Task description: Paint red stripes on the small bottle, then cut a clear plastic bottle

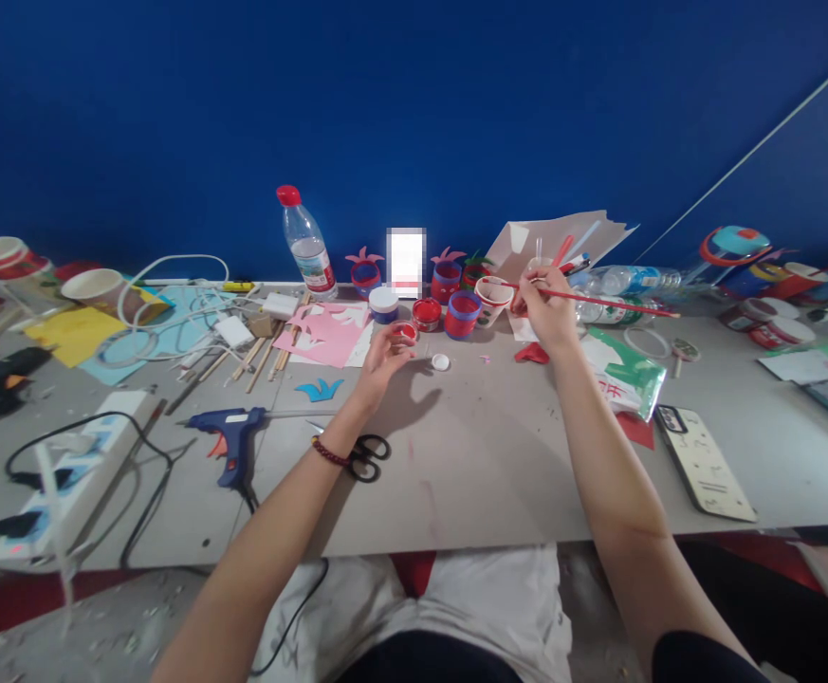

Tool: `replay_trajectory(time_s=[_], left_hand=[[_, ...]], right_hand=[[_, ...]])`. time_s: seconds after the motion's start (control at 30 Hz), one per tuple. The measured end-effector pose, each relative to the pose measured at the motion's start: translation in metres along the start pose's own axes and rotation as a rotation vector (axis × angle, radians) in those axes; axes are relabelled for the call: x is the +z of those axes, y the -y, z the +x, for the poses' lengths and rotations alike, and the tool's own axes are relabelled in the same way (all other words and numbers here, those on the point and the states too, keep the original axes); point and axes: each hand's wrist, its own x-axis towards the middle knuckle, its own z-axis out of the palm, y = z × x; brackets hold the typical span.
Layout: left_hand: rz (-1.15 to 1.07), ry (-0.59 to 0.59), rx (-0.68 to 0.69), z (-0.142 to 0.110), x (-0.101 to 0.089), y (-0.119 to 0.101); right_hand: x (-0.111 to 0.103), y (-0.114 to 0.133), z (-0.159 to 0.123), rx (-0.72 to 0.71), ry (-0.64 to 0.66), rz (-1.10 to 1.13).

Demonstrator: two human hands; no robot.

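My left hand [387, 353] is closed around a small round pot of red paint [405, 332], low over the table. A small white cap [440, 362] lies just to its right. My right hand [545, 302] pinches a long red paintbrush [619, 305], whose front end reaches over a white paper cup [495, 296]. Beside that cup stand a red cup with blue bands [463, 314] and an open jar of red paint [427, 313]. A blue-sided jar with a white lid [383, 304] stands behind my left hand.
Black-handled scissors [369, 458] lie by my left wrist. A blue glue gun [232, 436] and a power strip [79, 474] sit at the left. A bottle with a red cap [306, 247] stands at the back. A phone [707, 463] lies at the right.
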Motion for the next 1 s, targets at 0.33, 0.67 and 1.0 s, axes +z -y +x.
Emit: replay_trajectory(time_s=[0.33, 0.67, 1.0], left_hand=[[-0.033, 0.012, 0.012, 0.004, -0.006, 0.010], [-0.041, 0.008, 0.012, 0.003, -0.004, 0.008], [-0.011, 0.041, -0.001, 0.000, -0.006, 0.007]], right_hand=[[0.012, -0.023, -0.001, 0.401, 0.025, 0.483], [0.019, -0.039, -0.007, 0.180, -0.054, 0.237], [0.019, -0.039, -0.025, -0.401, -0.023, -0.521]])
